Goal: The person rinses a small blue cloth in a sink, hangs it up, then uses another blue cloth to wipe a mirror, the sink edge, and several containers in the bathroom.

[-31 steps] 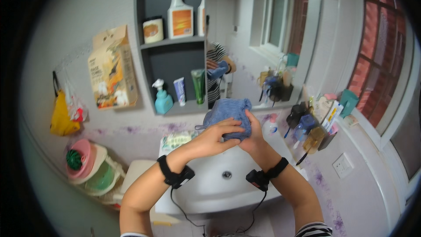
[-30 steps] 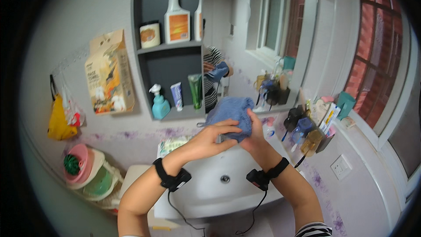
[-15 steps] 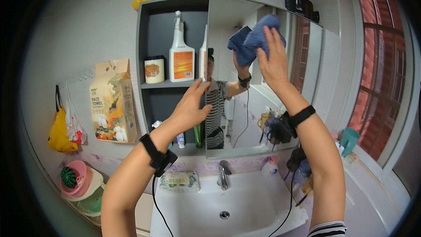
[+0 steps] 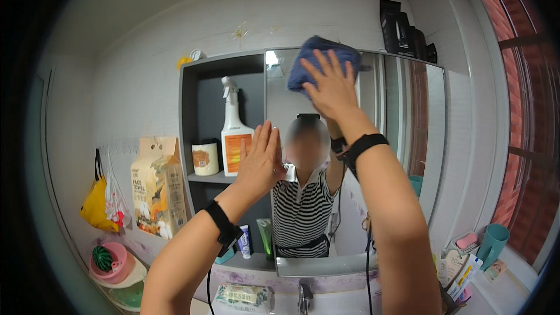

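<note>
My right hand [image 4: 335, 93] lies with fingers spread over a folded blue cloth [image 4: 339, 48], pressing it to the top of the mirror [image 4: 402, 122]. Some of the cloth overlaps the mirror's upper edge. My left hand [image 4: 255, 163] is open, fingers stretched upward, by the mirror's left edge; whether it touches the edge I cannot tell. Behind it, a white spray bottle [image 4: 231, 118] with an orange label stands on the grey cabinet's shelf [image 4: 211, 178], partly covered by my fingers. A cream jar with a dark lid [image 4: 205, 157] is left of the bottle.
Below are a faucet [image 4: 304, 296] and a pack of wipes [image 4: 244, 297] at the sink. Tubes [image 4: 264, 238] stand on the lower shelf. A face towel bag [image 4: 156, 189] hangs at left. Black boxes [image 4: 398, 30] sit above the cabinet; a teal cup [image 4: 493, 245] stands on the right ledge.
My right hand and the cloth have moved left and up to the mirror's top edge. My left hand stays by the mirror's left edge. The view has tilted upward.
</note>
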`<state>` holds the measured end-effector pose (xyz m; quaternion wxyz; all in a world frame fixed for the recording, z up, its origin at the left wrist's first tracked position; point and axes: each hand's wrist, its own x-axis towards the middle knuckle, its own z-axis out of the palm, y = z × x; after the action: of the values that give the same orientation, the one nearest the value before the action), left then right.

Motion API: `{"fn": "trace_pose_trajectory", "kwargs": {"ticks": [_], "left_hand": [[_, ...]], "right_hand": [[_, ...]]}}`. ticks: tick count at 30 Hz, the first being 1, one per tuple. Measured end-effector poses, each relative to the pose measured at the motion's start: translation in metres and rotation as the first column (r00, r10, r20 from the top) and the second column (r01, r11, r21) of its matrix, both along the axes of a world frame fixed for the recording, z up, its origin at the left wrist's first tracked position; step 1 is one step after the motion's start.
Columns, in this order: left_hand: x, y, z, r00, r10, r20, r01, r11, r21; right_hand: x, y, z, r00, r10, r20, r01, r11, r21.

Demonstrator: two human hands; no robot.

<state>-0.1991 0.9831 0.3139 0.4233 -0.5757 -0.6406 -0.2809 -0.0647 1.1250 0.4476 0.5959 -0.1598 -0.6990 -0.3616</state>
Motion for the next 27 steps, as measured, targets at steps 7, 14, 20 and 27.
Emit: {"fn": "trace_pose_trajectory", "kwargs": {"ticks": [7, 14, 20, 27], "left_hand": [[0.005, 0.0, 0.0, 0.998, 0.015, -0.061, -0.014, 1.0, 0.009], [0.002, 0.006, -0.001, 0.998, -0.025, -0.06, 0.027, 0.999, 0.045], [-0.001, 0.007, -0.005, 0.996, -0.082, -0.029, 0.083, 0.996, 0.024], [0.005, 0.003, -0.007, 0.993, -0.115, 0.008, 0.115, 0.993, 0.02]], "right_hand": [[0.127, 0.086, -0.006, 0.841, -0.23, -0.49, 0.001, 0.906, -0.423], [0.118, 0.071, 0.016, 0.746, -0.263, -0.611, -0.216, 0.773, -0.596], [-0.021, 0.005, 0.009, 0.947, -0.074, -0.312, 0.03, 0.989, -0.143], [-0.047, -0.036, -0.007, 0.962, 0.043, 0.268, -0.083, 0.987, 0.14]]}}
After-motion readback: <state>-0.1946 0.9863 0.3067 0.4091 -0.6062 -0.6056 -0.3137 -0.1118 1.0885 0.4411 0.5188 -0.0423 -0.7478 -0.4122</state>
